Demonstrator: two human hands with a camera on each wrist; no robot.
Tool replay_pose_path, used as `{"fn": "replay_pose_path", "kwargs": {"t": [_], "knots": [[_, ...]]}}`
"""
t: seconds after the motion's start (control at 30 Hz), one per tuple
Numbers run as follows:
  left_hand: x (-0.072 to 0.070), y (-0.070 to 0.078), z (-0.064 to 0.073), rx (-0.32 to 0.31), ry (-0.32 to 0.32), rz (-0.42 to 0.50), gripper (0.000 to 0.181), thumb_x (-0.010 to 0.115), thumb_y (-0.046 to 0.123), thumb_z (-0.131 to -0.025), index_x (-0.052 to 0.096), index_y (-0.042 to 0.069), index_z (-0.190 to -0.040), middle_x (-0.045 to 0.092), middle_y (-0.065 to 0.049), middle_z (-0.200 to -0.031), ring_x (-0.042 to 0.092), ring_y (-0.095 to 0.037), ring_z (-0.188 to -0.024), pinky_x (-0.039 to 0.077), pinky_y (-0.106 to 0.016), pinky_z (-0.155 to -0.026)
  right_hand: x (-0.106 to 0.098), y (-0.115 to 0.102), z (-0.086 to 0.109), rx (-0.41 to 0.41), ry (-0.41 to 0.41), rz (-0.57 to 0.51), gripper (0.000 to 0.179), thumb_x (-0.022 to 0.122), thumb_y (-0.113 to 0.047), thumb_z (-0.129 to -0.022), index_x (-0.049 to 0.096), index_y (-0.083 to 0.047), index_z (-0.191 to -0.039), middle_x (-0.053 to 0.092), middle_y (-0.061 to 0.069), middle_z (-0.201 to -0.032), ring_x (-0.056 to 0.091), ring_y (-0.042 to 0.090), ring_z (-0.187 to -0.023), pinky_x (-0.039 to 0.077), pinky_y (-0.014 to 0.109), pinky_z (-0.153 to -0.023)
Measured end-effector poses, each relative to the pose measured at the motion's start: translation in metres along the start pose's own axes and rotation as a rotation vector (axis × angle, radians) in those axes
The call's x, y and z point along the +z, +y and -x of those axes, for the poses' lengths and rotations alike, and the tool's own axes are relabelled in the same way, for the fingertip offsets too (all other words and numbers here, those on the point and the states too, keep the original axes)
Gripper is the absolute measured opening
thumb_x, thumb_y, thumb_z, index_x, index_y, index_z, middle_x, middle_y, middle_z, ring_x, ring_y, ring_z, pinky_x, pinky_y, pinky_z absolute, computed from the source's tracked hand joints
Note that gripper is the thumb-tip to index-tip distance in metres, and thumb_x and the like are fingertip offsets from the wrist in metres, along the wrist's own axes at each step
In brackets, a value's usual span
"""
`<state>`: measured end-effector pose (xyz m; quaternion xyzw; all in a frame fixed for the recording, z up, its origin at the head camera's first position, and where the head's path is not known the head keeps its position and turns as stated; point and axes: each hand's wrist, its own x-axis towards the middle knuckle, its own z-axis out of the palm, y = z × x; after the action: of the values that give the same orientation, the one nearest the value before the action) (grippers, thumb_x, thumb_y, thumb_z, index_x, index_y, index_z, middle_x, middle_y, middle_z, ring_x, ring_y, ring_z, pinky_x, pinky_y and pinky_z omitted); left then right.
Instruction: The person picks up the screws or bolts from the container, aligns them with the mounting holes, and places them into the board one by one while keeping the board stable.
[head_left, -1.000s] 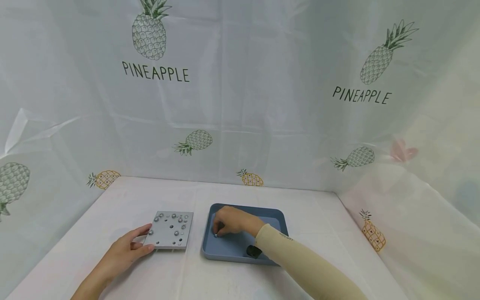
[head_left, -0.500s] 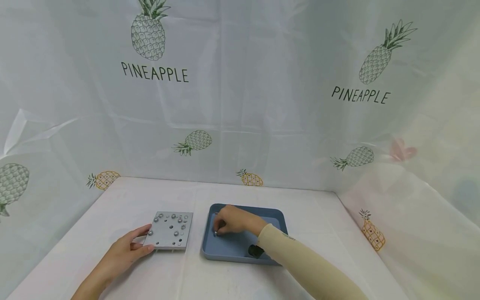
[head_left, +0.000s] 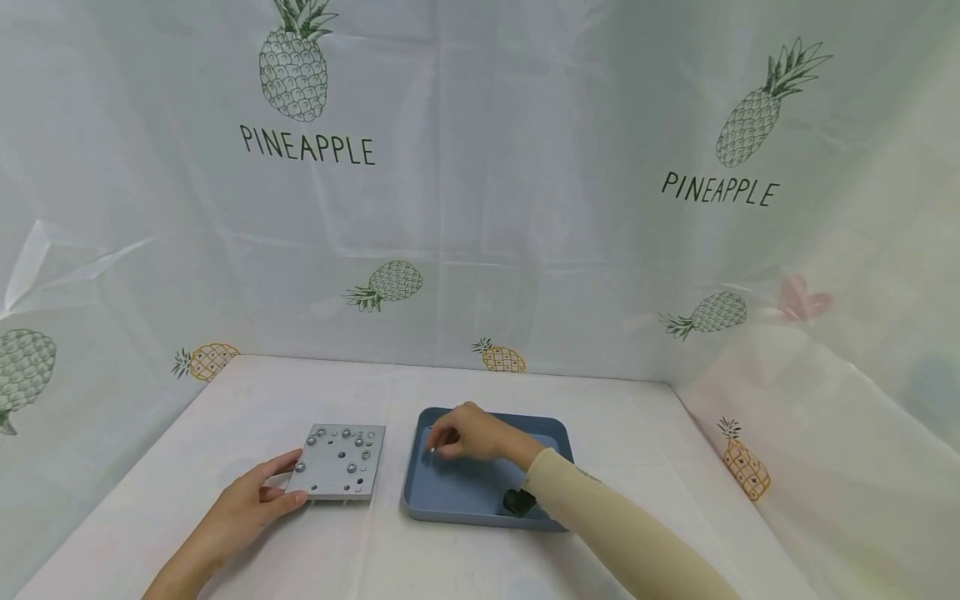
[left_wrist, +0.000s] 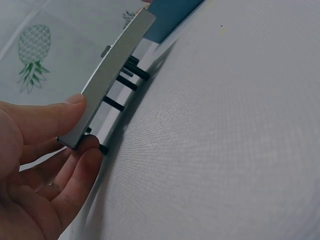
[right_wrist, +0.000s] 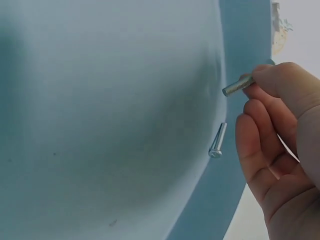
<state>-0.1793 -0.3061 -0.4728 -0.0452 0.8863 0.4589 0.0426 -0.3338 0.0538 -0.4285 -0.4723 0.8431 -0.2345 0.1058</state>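
Note:
My left hand (head_left: 251,504) grips the left edge of a grey metal plate (head_left: 324,479), thumb and fingers on opposite faces in the left wrist view. Screw heads and open holes dot the plate's top, and dark screw shanks (left_wrist: 114,103) stick out beneath it. Above the blue tray (head_left: 450,510), my right hand (head_left: 472,432) pinches a silver screw (right_wrist: 237,87) between thumb and forefinger, threaded end showing. Another screw (right_wrist: 217,142) lies inside the tray by its wall, just below the fingers in the right wrist view.
A small black object (head_left: 518,502) sits in the tray's near part, beside the right sleeve (head_left: 600,508). Plate and tray stand side by side on a white-covered table (head_left: 420,567). A pineapple-print curtain (head_left: 480,208) closes off the back and sides.
My right hand has risen slightly from the tray floor with the screw pinched in it, shifting a little towards the tray's far side. My left hand stays on the plate.

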Motion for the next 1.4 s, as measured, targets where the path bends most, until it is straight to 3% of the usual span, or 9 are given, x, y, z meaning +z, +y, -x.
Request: {"fn": "replay_pose_path", "kwargs": {"t": [0.37, 0.8, 1.07, 1.4], "knots": [[0.000, -0.001, 0.000, 0.013, 0.004, -0.008, 0.091, 0.081, 0.043, -0.094, 0.036, 0.011, -0.166, 0.045, -0.022, -0.162, 0.063, -0.017, -0.107, 0.050, -0.031, -0.084, -0.002, -0.002, 0.004, -0.009, 0.096, -0.182, 0.008, 0.079, -0.006, -0.096, 0.079, -0.005, -0.104, 0.078, -0.007, -0.090, 0.070, -0.002, -0.080, 0.057, 0.020, -0.077], [0.000, -0.003, 0.000, 0.016, -0.003, -0.012, 0.091, 0.080, 0.044, -0.095, 0.035, 0.011, -0.166, 0.044, -0.022, -0.162, 0.062, -0.017, -0.107, 0.049, -0.032, -0.085, 0.007, -0.019, -0.003, 0.050, 0.214, -0.285, 0.012, 0.082, -0.010, -0.095, 0.079, -0.012, -0.106, 0.080, -0.003, -0.096, 0.071, 0.001, -0.085, 0.056, 0.022, -0.079], [-0.001, -0.004, -0.003, 0.015, -0.005, -0.007, 0.091, 0.080, 0.044, -0.095, 0.035, 0.012, -0.166, 0.044, -0.023, -0.162, 0.062, -0.017, -0.108, 0.050, -0.031, -0.083, 0.017, -0.040, -0.015, 0.075, 0.220, -0.325, 0.011, 0.083, -0.011, -0.094, 0.080, -0.014, -0.105, 0.078, -0.008, -0.093, 0.070, 0.001, -0.085, 0.056, 0.022, -0.082], [-0.001, -0.003, 0.000, 0.033, -0.003, 0.002, 0.090, 0.081, 0.042, -0.095, 0.036, 0.009, -0.166, 0.045, -0.023, -0.162, 0.063, -0.017, -0.108, 0.050, -0.028, -0.083, 0.030, -0.061, -0.028, 0.058, 0.214, -0.388, 0.011, 0.083, -0.009, -0.094, 0.080, -0.012, -0.105, 0.078, -0.007, -0.091, 0.068, 0.001, -0.081, 0.055, 0.020, -0.075]]}}
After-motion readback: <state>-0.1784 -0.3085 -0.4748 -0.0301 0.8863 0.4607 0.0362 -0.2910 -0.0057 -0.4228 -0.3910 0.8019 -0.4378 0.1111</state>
